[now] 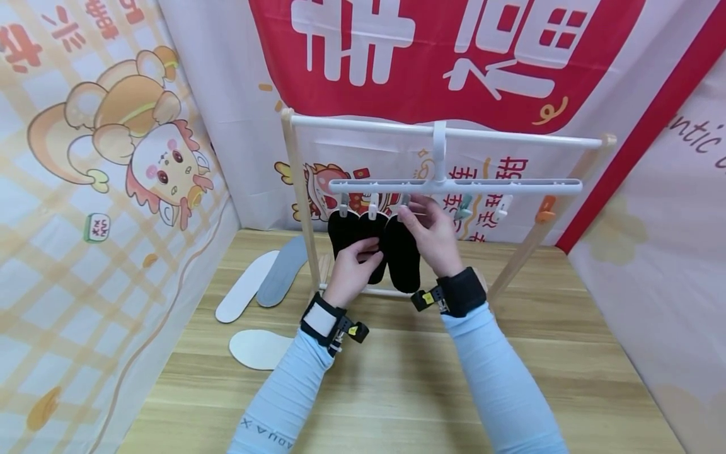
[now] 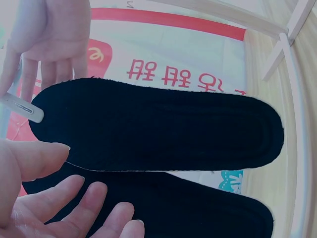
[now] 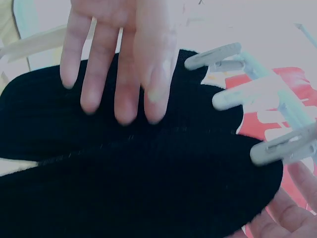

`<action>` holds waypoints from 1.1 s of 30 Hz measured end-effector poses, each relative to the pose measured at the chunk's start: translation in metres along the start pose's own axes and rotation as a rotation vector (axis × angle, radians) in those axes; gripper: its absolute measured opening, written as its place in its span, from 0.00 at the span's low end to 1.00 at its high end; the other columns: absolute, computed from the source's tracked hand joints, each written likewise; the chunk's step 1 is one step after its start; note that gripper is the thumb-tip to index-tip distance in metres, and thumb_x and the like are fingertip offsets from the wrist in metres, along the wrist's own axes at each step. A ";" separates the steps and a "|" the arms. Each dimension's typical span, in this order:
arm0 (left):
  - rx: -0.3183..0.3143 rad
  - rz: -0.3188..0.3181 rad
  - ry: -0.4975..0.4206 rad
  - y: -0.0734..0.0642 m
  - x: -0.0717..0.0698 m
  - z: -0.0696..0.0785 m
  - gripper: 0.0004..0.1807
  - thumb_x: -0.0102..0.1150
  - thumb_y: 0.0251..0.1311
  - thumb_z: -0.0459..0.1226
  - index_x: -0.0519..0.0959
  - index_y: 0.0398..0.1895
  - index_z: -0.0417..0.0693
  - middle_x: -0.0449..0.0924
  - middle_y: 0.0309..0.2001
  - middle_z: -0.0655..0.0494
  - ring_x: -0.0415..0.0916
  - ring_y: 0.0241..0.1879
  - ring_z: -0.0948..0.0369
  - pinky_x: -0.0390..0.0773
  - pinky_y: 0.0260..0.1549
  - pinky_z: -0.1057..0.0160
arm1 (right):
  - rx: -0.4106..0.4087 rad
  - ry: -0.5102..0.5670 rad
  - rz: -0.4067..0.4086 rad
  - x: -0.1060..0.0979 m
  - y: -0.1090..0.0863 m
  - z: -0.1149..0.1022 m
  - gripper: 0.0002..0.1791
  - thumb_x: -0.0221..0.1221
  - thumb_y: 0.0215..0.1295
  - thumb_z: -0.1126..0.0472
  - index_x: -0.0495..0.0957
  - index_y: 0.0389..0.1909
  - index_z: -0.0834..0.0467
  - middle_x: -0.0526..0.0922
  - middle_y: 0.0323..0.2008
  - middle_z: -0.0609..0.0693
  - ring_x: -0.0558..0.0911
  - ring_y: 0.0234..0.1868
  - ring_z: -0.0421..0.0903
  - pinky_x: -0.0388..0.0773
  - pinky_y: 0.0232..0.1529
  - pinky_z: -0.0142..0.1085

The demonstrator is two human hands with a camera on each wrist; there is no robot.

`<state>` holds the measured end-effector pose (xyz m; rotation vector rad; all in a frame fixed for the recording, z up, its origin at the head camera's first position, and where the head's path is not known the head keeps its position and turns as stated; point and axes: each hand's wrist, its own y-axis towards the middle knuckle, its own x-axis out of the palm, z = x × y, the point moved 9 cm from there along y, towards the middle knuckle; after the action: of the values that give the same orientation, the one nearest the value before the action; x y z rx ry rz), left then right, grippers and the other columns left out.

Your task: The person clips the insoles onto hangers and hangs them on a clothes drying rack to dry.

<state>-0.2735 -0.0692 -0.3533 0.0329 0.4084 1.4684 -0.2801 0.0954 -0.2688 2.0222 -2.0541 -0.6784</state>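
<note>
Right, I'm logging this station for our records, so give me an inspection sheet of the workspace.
Surface: wood-grain tabletop bearing a rack.
Job's things: three black shoe insoles hang from clips on a white hanger; its green clip, white clip and orange clip hold nothing. Two whitish insoles and one grey insole lie at left.
Clutter: nothing seen.
Hands: left hand at the black insoles, fingers relaxed; right hand at the rightmost black insole's clip, grip unclear.
Cables: none certain; a thin line on the left backdrop may be print, seam or cord.
Surroundings: printed backdrops left, right and behind.
</note>
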 end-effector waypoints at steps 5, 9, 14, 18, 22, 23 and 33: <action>-0.018 0.002 0.001 -0.004 -0.003 -0.006 0.19 0.59 0.69 0.36 0.77 0.61 0.41 0.80 0.56 0.48 0.78 0.52 0.55 0.79 0.50 0.58 | 0.025 -0.014 -0.012 -0.007 -0.003 0.002 0.24 0.60 0.71 0.55 0.73 0.65 0.59 0.80 0.56 0.60 0.80 0.55 0.53 0.76 0.57 0.46; -0.021 0.006 0.008 -0.008 -0.007 -0.008 0.19 0.60 0.68 0.36 0.77 0.61 0.41 0.80 0.55 0.47 0.79 0.51 0.55 0.79 0.49 0.58 | 0.040 -0.039 -0.012 -0.012 -0.004 0.008 0.24 0.58 0.72 0.58 0.72 0.65 0.61 0.78 0.57 0.63 0.79 0.57 0.55 0.75 0.58 0.46; -0.032 -0.007 0.015 -0.018 -0.015 -0.014 0.20 0.59 0.69 0.38 0.76 0.62 0.40 0.80 0.55 0.48 0.78 0.52 0.55 0.78 0.51 0.57 | 0.008 -0.067 -0.009 -0.017 -0.008 0.016 0.24 0.58 0.72 0.61 0.71 0.66 0.63 0.78 0.57 0.65 0.78 0.57 0.58 0.73 0.60 0.49; -0.047 -0.010 0.018 -0.029 -0.023 -0.021 0.20 0.58 0.70 0.38 0.77 0.61 0.39 0.80 0.55 0.47 0.77 0.51 0.55 0.79 0.48 0.58 | -0.006 -0.110 -0.011 -0.022 -0.016 0.019 0.25 0.59 0.72 0.57 0.71 0.66 0.61 0.79 0.57 0.62 0.79 0.56 0.55 0.73 0.60 0.48; -0.062 -0.011 -0.008 -0.040 -0.031 -0.033 0.19 0.58 0.69 0.35 0.77 0.60 0.36 0.80 0.54 0.41 0.78 0.49 0.53 0.78 0.44 0.63 | 0.003 -0.126 -0.017 -0.028 -0.026 0.030 0.25 0.60 0.71 0.54 0.72 0.65 0.59 0.79 0.57 0.62 0.78 0.57 0.55 0.72 0.62 0.48; -0.063 -0.006 -0.009 -0.043 -0.034 -0.035 0.19 0.58 0.69 0.35 0.77 0.60 0.35 0.80 0.54 0.40 0.78 0.48 0.52 0.78 0.44 0.64 | 0.009 -0.132 -0.015 -0.030 -0.028 0.033 0.26 0.59 0.72 0.53 0.71 0.66 0.59 0.79 0.57 0.62 0.78 0.57 0.54 0.71 0.62 0.48; -0.178 0.044 0.035 -0.077 -0.072 -0.072 0.20 0.59 0.69 0.38 0.77 0.61 0.40 0.81 0.53 0.43 0.77 0.50 0.52 0.78 0.48 0.60 | 0.112 -0.160 0.013 -0.059 -0.066 0.067 0.26 0.57 0.73 0.49 0.72 0.65 0.59 0.78 0.58 0.60 0.76 0.59 0.55 0.71 0.62 0.51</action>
<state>-0.2241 -0.1640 -0.4229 -0.1270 0.3053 1.5455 -0.2459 0.1679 -0.3457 2.0744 -2.2393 -0.7613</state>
